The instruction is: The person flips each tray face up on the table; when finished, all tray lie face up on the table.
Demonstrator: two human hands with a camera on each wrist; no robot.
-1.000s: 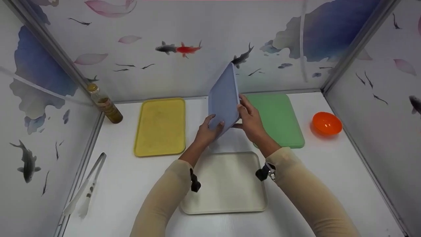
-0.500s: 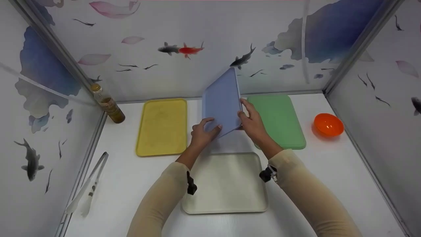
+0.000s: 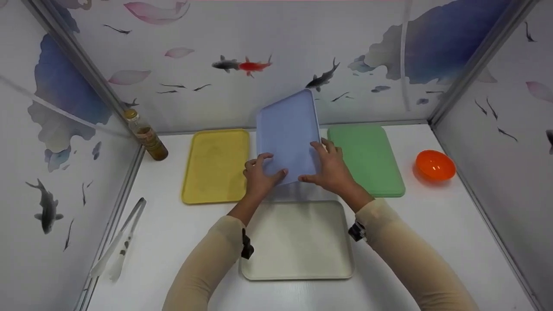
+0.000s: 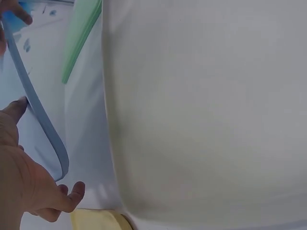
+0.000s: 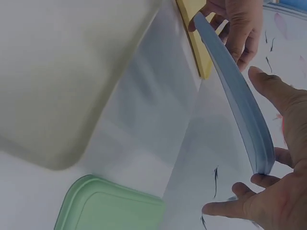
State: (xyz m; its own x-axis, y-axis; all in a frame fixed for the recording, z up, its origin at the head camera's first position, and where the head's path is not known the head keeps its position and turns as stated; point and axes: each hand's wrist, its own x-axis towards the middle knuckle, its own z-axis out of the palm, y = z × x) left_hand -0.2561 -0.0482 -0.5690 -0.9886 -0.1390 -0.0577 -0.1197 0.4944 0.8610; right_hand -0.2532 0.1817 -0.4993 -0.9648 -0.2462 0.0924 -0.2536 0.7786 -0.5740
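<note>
A light blue rectangular tray (image 3: 287, 129) is raised off the table, tilted with its far end up against the back wall's backdrop. My left hand (image 3: 260, 178) holds its lower left corner, thumb on the near face and fingers at the left edge. At the lower right edge my right hand (image 3: 335, 170) grips it, thumb and forefinger on the near face; the other fingers are partly hidden. In the right wrist view the tray (image 5: 240, 96) is seen edge-on between both hands. A beige tray (image 3: 298, 242) lies flat just in front, below my forearms.
A yellow tray (image 3: 218, 166) lies left of the hands and a green tray (image 3: 367, 162) right. An orange bowl (image 3: 435, 165) stands far right. At left are an oil bottle (image 3: 149, 138) and tongs (image 3: 123, 244). Printed walls (image 3: 276, 43) close in the back and sides.
The blue tray has turned its face more toward me and leans further left. My right hand has shifted its hold, forefinger and thumb now spread on the near face.
</note>
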